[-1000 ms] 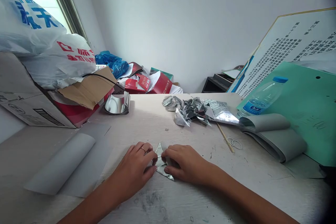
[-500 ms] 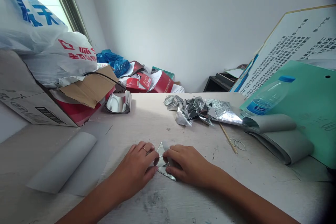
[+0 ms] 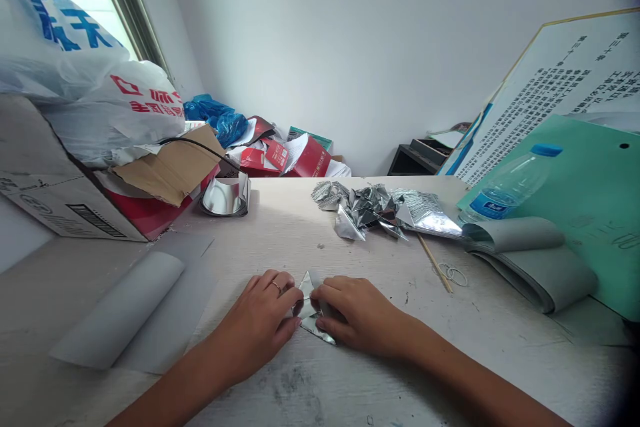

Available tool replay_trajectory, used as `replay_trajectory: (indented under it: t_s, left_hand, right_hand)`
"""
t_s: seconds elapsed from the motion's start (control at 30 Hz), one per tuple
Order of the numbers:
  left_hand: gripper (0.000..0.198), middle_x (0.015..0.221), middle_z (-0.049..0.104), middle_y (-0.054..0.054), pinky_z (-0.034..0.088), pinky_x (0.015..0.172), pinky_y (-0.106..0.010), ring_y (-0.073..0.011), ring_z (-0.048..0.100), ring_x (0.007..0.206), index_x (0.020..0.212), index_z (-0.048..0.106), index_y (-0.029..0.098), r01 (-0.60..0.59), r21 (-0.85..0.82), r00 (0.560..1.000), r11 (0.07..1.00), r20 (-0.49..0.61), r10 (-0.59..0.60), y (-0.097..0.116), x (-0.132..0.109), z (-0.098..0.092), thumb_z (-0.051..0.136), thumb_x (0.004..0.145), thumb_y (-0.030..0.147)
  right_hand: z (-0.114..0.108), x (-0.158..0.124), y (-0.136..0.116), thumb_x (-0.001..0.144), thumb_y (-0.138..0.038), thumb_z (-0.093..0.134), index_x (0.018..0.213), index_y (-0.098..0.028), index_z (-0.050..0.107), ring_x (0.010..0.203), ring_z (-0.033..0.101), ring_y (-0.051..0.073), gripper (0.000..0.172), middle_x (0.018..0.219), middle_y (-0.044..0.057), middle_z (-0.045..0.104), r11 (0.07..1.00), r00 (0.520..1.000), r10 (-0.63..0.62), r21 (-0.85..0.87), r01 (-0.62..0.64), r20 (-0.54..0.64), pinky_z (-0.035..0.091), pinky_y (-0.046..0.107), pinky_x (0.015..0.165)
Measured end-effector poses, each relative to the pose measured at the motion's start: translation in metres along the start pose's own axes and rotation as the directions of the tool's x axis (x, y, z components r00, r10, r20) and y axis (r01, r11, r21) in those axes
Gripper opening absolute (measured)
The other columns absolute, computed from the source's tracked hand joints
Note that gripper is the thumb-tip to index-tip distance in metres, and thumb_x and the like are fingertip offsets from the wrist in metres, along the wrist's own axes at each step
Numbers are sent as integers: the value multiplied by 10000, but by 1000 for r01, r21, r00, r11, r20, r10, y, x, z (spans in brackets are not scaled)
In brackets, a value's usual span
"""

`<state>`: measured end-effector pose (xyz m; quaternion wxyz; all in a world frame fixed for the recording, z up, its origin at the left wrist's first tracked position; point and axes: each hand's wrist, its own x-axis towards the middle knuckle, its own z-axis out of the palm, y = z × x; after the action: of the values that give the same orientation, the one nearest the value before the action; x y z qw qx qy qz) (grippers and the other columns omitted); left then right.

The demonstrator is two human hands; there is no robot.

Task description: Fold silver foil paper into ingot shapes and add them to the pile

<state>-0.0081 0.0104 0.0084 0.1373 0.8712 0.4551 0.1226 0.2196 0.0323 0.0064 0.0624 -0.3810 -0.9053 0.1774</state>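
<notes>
Head view: nothing moved. Your left hand (image 3: 260, 323), right hand (image 3: 356, 313) keep curled fingers pinning foil triangle (image 3: 307, 282), nearside of foil pile (image 3: 370, 210); crease still being pressed.

— Where do things sit around the folded foil piece (image 3: 314, 328)?
— It lies on the table (image 3: 280, 233), left hand (image 3: 260, 320) touching its left, right hand (image 3: 357, 313) its right. Behind it: foil pile (image 3: 370, 210). Far left: rolled sheet (image 3: 120, 310). Right: stick (image 3: 434, 263), then bottle (image 3: 507, 190) beyond.

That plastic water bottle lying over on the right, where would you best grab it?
Grip the water bottle around its clear middle, coming from above: it lies on its side on the green folder, cap pointing away, rounded sides exposed.
</notes>
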Motion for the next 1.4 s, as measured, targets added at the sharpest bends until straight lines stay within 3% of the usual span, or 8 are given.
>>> replay_trajectory:
  t_s: [0.47, 1.4]
  left_hand:
    - [174, 1090, 574, -16, 432, 888, -387, -224, 502, 1057, 996, 610, 254, -35, 13, 997, 999, -70, 36, -2, -2, 3, 618, 867, 137]
    - [193, 1128, 542, -11, 403, 938, -447, -232, 463, 1104, 1043, 584, 258, 6, -5, 999, 1000, 49, -6, -1, -1, -1, 575, 894, 135]
  right_hand:
    - [-3, 0, -2, 919, -360, 576, 1074, -231, 594, 932, 576, 155, 202, 1036, 21, 646, 1000, 1000, 0, 8, 0, 2, 340, 259, 753]
    - [-2, 0, -1, 920, -369, 568, 1071, -238, 579, 920, 571, 153, 200, 1033, 9, 642, 1000, 1000, -2, 5, 2, 8, 333, 255, 745]
